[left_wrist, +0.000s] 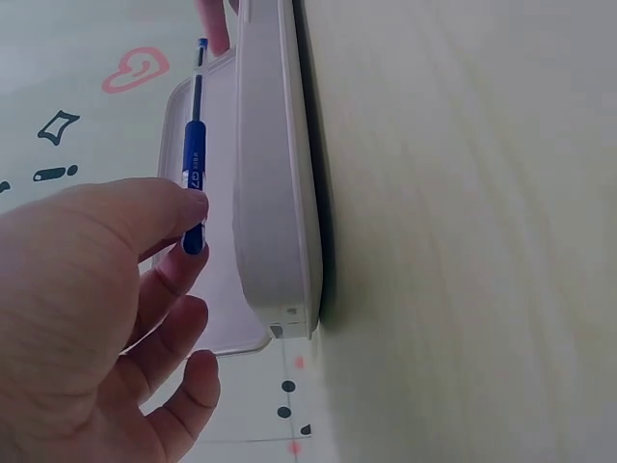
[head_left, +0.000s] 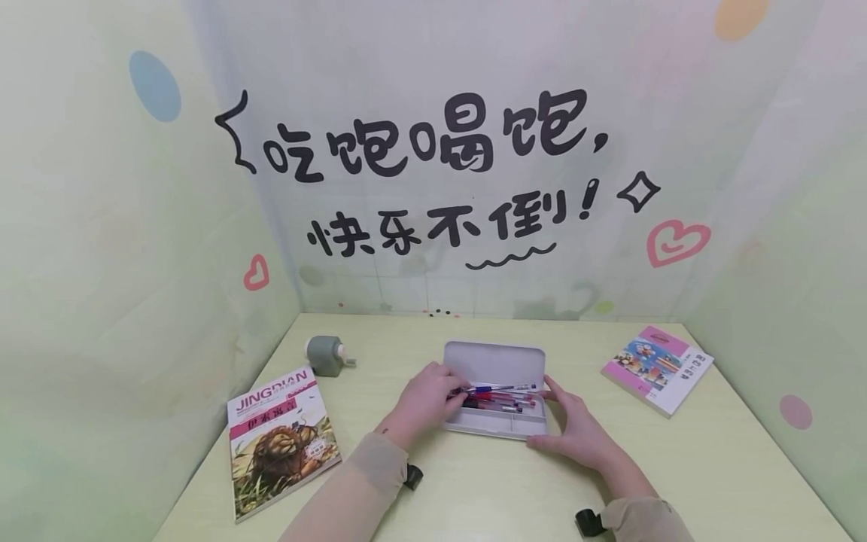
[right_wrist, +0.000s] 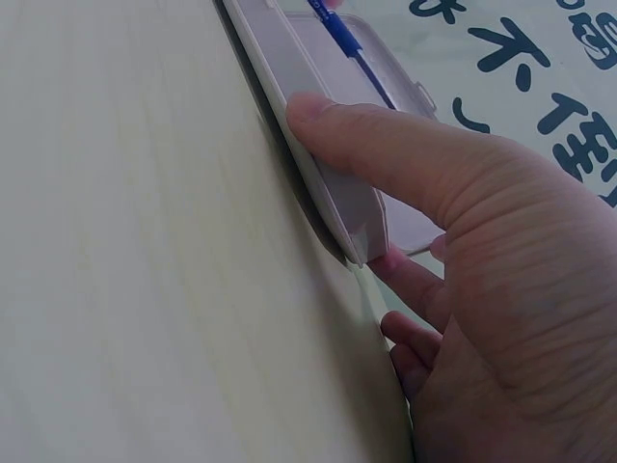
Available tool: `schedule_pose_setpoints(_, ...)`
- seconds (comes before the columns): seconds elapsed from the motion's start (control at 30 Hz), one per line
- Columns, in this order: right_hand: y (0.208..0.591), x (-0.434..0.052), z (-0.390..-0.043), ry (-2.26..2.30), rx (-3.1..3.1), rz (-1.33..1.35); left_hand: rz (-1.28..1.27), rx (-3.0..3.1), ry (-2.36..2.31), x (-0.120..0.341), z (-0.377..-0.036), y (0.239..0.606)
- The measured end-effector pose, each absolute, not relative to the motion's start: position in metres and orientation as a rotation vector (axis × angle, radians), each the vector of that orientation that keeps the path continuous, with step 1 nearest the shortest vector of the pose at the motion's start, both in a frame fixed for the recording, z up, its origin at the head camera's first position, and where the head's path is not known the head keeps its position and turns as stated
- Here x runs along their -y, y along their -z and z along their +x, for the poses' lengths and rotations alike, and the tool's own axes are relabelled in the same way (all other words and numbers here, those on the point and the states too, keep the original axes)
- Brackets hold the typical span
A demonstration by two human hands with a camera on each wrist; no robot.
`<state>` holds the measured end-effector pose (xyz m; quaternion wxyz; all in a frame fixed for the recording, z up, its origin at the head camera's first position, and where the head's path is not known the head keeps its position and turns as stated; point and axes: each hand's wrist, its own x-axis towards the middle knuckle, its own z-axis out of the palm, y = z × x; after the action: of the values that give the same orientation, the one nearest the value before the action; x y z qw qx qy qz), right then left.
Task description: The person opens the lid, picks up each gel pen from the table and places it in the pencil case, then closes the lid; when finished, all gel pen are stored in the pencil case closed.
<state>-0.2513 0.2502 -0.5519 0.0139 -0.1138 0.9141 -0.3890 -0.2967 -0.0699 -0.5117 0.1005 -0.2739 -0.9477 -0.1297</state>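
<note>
An open, pale metal pencil case [head_left: 494, 363] lies on the table with its lid raised at the back. Several pens [head_left: 497, 404] with red and dark parts lie in its tray. My left hand [head_left: 425, 399] pinches a blue pen [left_wrist: 196, 154] between thumb and forefinger, over the case; its other fingers curl loosely below. At the case's right end, my right hand [head_left: 576, 425] grips it, with the thumb [right_wrist: 313, 108] on the front edge and fingers around the end wall. The left wrist view hides the tray's contents behind the front wall.
A magazine-like book with a lion cover [head_left: 284, 444] lies at the left, and a grey-green pencil sharpener-like object [head_left: 325, 355] stands behind it. To the back right lies a pink and white book [head_left: 657, 369]. Printed cloth walls [head_left: 433, 60] enclose the table.
</note>
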Motion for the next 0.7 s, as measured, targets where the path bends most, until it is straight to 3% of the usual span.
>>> schedule_pose_setpoints(0.7,0.5495,-0.2486,-0.251,1.206,-2.838,-0.332,-0.802,2.879,0.496,0.0697,-0.3001,0.5181)
